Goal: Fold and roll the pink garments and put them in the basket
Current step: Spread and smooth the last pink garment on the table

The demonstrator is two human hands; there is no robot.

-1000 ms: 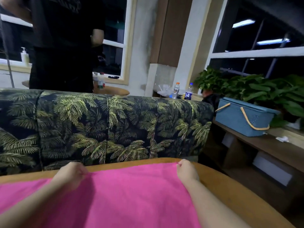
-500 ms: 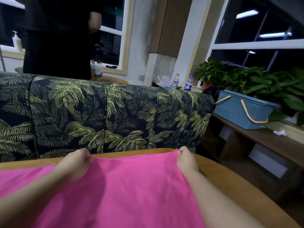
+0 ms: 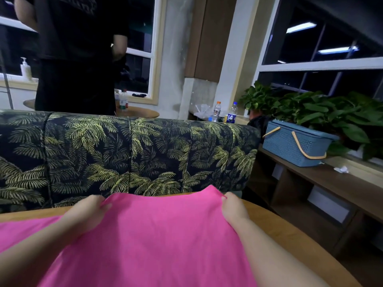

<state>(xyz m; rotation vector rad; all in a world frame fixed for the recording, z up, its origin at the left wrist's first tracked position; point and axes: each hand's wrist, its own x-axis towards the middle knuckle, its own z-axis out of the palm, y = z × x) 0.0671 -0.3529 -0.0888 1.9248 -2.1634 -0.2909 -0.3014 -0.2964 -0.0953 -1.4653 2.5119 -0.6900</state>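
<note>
Dark night windows are framing the room, and a round wooden surface (image 3: 290, 230) is sitting in front of a sofa upholstered in black fabric with green palm fronds (image 3: 128, 154). Spread across that surface, a bright pink thin-knit garment (image 3: 157, 239) is lying mostly flat, its far edge lifting slightly. The left hand (image 3: 87, 214) is pinching that edge with curled fingers, while the right hand (image 3: 233, 210) is gripping the opposite far corner. Cloth like this is probably handling light, limp and a little stretchy (no stiffness to hold a crease), so taking it by corners and hems looks wisest. A blue perforated plastic basket with tan handles (image 3: 290, 146) is waiting well apart on a brown wooden shelf (image 3: 342, 183), beside leafy green plants (image 3: 331, 112).
</note>
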